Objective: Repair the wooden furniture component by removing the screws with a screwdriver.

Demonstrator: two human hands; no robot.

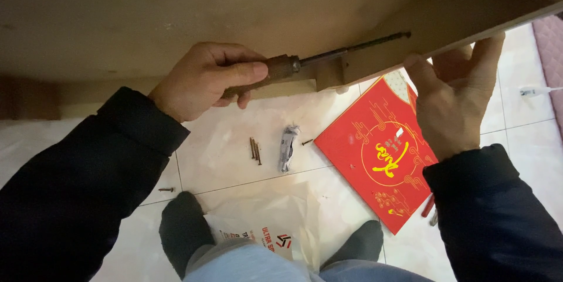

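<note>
Head view, left hand: the left hand (205, 77) has its fingers (246, 72) curled tight round the worn brown handle of a screwdriver (305, 61), thumb laid along the top.
Head view, screwdriver: it lies nearly level, tilted slightly up to the right; its dark shaft runs across a small wooden block (330, 72), and the tip meets the underside of the wooden board (234, 6) near the board's edge.
Head view, right hand: the right hand (454, 103) is raised with fingers spread, fingertips pressed against the lower edge of the board; it grips nothing, only bears against the wood.
Head view, board: a broad, pale brown panel that fills the top of the view and slopes up to the right.
Head view, floor: the white tiled floor (229, 159) carries a few loose screws (255, 150), a crumpled grey wrapper (288, 147) beside them, a flat red box with gold patterns (375, 159) under the right hand, and a white plastic bag (275, 217) between the person's dark-socked feet (183, 226).
Head view, sleeves: both arms wear dark sleeves (76, 188).
</note>
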